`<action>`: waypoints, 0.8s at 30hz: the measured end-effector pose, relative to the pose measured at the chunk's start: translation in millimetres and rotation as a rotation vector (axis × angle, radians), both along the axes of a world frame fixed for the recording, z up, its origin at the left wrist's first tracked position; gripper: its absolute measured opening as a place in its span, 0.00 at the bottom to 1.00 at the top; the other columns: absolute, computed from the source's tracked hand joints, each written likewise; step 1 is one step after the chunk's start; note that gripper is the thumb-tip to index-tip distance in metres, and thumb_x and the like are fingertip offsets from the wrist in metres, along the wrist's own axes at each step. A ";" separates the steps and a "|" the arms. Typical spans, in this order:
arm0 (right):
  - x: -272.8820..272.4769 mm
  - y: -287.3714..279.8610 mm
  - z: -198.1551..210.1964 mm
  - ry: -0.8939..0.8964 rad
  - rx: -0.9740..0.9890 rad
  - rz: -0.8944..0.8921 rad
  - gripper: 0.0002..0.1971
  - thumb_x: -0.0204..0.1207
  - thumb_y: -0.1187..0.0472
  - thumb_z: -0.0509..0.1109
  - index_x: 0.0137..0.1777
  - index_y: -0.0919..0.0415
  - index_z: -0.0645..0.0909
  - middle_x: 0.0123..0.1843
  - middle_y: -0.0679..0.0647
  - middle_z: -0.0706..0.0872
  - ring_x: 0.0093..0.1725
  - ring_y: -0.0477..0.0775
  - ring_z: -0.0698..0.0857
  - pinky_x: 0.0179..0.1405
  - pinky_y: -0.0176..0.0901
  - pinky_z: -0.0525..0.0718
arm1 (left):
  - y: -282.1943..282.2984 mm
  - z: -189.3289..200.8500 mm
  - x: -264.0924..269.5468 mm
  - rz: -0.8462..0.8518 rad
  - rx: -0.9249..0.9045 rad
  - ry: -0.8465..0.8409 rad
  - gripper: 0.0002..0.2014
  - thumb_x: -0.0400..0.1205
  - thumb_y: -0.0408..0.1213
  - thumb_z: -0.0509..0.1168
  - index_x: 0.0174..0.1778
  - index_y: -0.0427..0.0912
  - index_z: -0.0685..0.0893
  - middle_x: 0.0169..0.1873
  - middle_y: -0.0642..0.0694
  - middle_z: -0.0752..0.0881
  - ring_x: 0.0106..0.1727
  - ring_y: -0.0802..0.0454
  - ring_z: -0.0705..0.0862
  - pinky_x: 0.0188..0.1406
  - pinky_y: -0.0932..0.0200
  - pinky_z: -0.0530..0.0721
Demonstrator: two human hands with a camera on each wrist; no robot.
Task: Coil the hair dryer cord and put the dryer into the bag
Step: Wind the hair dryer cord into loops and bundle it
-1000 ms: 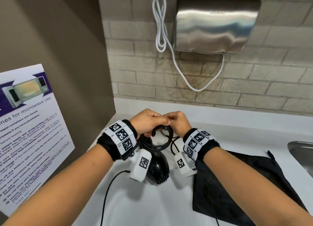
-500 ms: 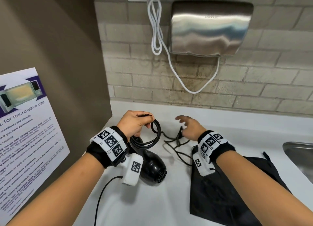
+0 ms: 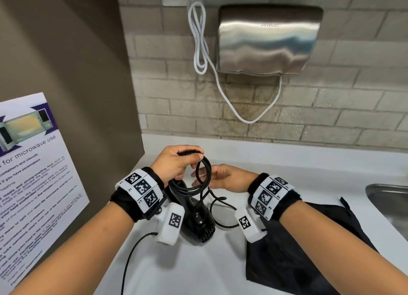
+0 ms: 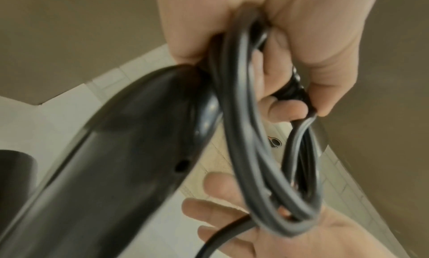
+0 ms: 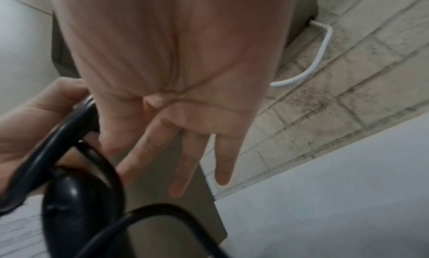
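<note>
White counter (image 3: pixel 287 173), black looped cord (image 3: pixel 204 175), glossy dryer (image 3: pixel 198 224)

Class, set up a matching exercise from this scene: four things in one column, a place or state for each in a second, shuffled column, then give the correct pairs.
Things:
1. cord coil
2. black bag
3. hand dryer
4. right hand

Places or states:
A. mounted on the brick wall
B. lying flat on the counter
C. fingers straight, holding nothing
D. held in the left hand

Pairs: 1-D, 2-B, 3-A, 4-C
</note>
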State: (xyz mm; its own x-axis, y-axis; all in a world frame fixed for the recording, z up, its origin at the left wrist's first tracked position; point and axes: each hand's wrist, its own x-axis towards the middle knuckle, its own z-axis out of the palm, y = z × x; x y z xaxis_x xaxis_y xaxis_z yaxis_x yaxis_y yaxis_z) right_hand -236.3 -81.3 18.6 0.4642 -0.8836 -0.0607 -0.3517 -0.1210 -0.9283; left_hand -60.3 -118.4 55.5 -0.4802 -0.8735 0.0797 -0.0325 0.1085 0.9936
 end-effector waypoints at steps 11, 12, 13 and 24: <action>-0.9 -6.4 16.1 0.201 -0.245 -0.435 0.10 0.75 0.70 0.66 0.38 0.60 0.86 0.34 0.56 0.86 0.29 0.48 0.81 0.36 0.37 0.81 | -3.2 1.5 -0.1 0.003 -0.001 -0.071 0.05 0.78 0.29 0.67 0.37 0.41 0.85 0.21 0.50 0.77 0.12 0.60 0.58 0.13 0.72 0.55; -0.9 -7.4 20.1 0.202 -0.270 -0.488 0.09 0.74 0.70 0.66 0.37 0.60 0.86 0.35 0.58 0.87 0.29 0.50 0.81 0.35 0.38 0.80 | -3.4 2.1 -0.3 -0.009 -0.008 -0.087 0.06 0.78 0.29 0.67 0.37 0.41 0.85 0.21 0.51 0.77 0.12 0.60 0.58 0.13 0.72 0.56; 0.0 -7.5 24.0 0.205 -0.297 -0.527 0.10 0.74 0.69 0.67 0.35 0.58 0.85 0.35 0.58 0.86 0.29 0.48 0.80 0.34 0.37 0.79 | -3.7 2.8 -0.6 -0.024 -0.013 -0.106 0.06 0.78 0.28 0.67 0.37 0.41 0.85 0.20 0.52 0.77 0.12 0.60 0.58 0.14 0.72 0.56; 10.9 9.6 44.0 0.374 -0.607 -0.744 0.06 0.76 0.59 0.66 0.42 0.56 0.85 0.39 0.53 0.87 0.42 0.56 0.83 0.44 0.49 0.82 | -4.9 6.9 -5.6 -0.104 -0.021 -0.206 0.09 0.78 0.32 0.68 0.52 0.44 0.86 0.30 0.49 0.87 0.13 0.59 0.59 0.13 0.70 0.59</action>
